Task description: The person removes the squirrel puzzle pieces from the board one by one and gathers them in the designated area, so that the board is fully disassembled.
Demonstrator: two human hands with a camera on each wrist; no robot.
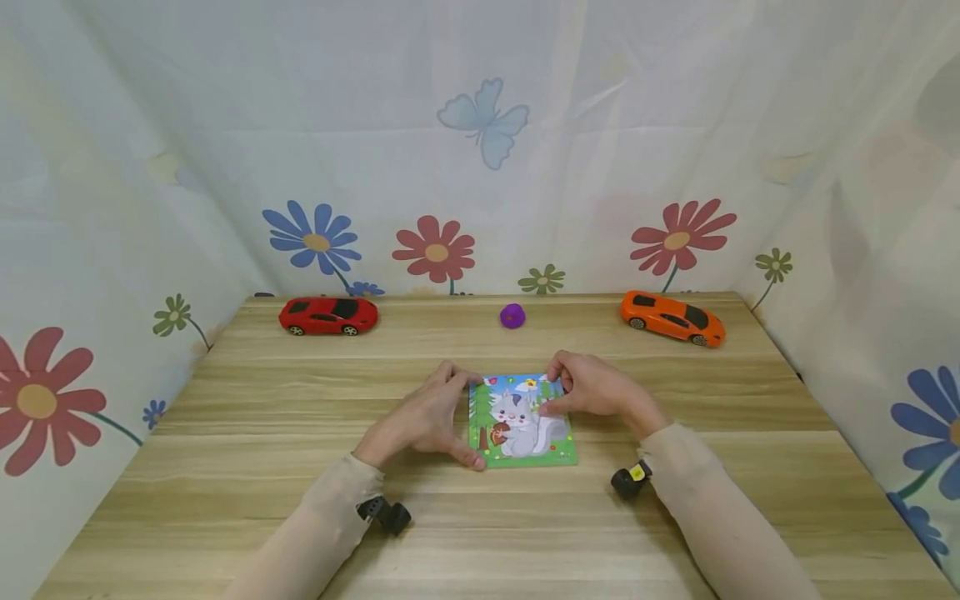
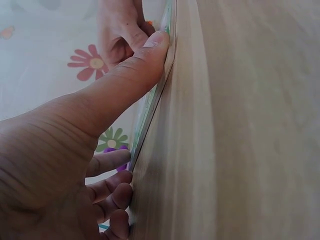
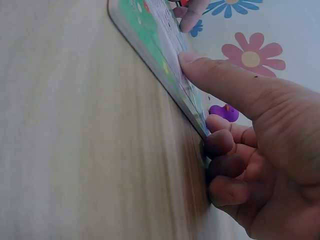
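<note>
A square picture puzzle (image 1: 517, 433) of a grey squirrel with an acorn lies flat on the wooden table. My left hand (image 1: 423, 417) holds its left side, the thumb at the near corner and the index finger at the far one. From the right, my right hand (image 1: 596, 385) grips the far right part, its thumb on the picture and its other fingers curled at the far edge. The left wrist view shows the left thumb (image 2: 150, 55) against the puzzle's edge. Thin seams cross the puzzle (image 3: 160, 45) in the right wrist view.
A red toy car (image 1: 328, 317) stands at the back left and an orange toy car (image 1: 672, 318) at the back right. Between them sits a small purple toy (image 1: 512, 316). A flower-printed curtain (image 1: 480, 208) surrounds the table's back and sides.
</note>
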